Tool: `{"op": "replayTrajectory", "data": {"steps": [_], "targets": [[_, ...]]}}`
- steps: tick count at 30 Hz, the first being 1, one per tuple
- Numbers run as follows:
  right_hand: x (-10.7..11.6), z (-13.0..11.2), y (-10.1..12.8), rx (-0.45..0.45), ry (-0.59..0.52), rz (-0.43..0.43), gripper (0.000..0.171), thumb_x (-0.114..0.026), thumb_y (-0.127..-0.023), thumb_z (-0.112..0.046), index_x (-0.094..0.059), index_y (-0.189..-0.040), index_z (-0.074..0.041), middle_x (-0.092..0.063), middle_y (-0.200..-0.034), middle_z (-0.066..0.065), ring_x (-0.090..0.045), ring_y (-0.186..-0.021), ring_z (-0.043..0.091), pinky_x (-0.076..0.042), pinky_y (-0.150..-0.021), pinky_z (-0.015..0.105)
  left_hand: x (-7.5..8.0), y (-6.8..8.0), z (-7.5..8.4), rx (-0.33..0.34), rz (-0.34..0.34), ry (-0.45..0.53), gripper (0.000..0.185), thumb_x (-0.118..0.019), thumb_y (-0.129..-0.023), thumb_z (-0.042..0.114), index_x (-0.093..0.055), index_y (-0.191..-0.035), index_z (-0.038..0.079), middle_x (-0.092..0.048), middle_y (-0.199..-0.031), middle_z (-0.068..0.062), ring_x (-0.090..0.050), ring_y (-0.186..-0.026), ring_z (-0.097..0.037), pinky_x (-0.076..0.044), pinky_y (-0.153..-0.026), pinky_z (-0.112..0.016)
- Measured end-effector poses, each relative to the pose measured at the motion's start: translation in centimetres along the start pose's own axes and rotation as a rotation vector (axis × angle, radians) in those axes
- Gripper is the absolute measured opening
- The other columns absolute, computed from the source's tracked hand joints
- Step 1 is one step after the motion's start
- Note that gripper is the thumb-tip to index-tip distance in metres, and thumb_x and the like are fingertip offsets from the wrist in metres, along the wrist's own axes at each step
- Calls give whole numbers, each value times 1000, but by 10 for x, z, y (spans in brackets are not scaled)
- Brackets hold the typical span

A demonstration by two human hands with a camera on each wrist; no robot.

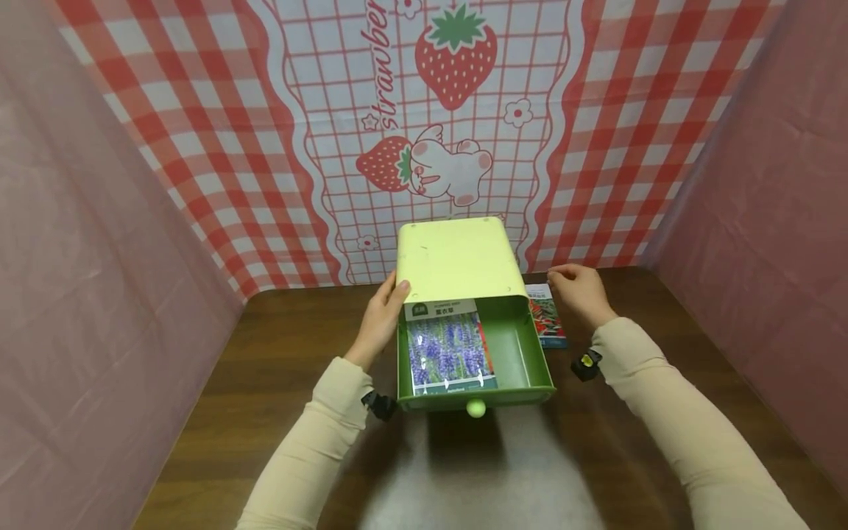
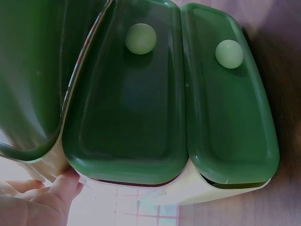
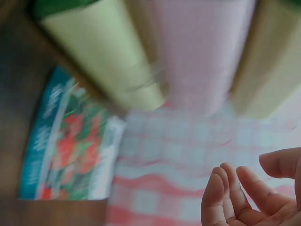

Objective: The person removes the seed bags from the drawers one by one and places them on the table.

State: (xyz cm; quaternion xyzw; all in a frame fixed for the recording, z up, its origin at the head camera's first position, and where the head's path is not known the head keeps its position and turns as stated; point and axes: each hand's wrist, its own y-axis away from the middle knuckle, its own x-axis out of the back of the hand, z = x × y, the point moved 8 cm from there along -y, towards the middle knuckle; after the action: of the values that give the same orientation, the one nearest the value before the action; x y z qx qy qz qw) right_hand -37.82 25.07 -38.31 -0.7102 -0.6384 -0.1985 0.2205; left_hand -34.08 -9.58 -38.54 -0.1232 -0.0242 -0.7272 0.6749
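Observation:
A small drawer cabinet (image 1: 457, 258) with a pale yellow top stands on the table, its green top drawer (image 1: 513, 353) pulled out. In that drawer lies a seed packet (image 1: 447, 350) with purple flowers, a red edge showing beside it. My left hand (image 1: 380, 320) rests against the cabinet's left side, thumb at the top's front corner and fingers along the wall. To the right of the cabinet, my right hand (image 1: 583, 294) is raised with loosely bent fingers and nothing in them. Beside it a packet with red flowers (image 1: 548, 316) lies on the table, partly hidden by the cabinet.
Below the pulled-out drawer, two more green drawers (image 2: 127, 103) with round pale knobs are pushed in. A red-and-white checked cloth (image 1: 616, 140) with strawberries hangs behind the cabinet. Pink cloth (image 1: 742, 206) hangs on both sides of the wooden table (image 1: 278, 412).

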Motion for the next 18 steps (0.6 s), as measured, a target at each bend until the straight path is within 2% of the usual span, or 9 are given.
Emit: {"op": "replayTrajectory", "data": {"steps": [3,5,12,18], "targets": [[4,-29,12,83,28,-3,46,-45,-103,-33,-59,-130,1,-66,-121,24,-63,-106,35,-54,-79,27,0,0,0,-2,2,1,68,-43,-102,50,-22,-157,16,-24,-163,-7,-25,-149,-28,-25,-122,-48],[6,-47,23,137,44,-12,45,-46,-103,-35,-61,-129,-2,-67,-120,22,-65,-103,33,-53,-75,23,0,0,0,-1,3,0,68,-43,-102,50,-22,-157,16,-24,-163,-7,-25,-149,-28,-25,-122,-48],[1,-103,71,316,46,-50,38,-53,-101,-34,-63,-127,-8,-68,-119,14,-64,-97,25,-51,-75,30,0,0,-1,-4,1,3,68,-43,-102,50,-22,-157,16,-24,-163,-7,-24,-149,-28,-25,-122,-48],[-16,-136,108,529,151,-68,29,-61,-98,-25,-67,-122,-9,-70,-115,7,-64,-91,18,-55,-74,35,0,0,-1,-6,1,6,68,-43,-102,50,-22,-157,16,-23,-163,-7,-24,-149,-28,-25,-122,-48]]}}
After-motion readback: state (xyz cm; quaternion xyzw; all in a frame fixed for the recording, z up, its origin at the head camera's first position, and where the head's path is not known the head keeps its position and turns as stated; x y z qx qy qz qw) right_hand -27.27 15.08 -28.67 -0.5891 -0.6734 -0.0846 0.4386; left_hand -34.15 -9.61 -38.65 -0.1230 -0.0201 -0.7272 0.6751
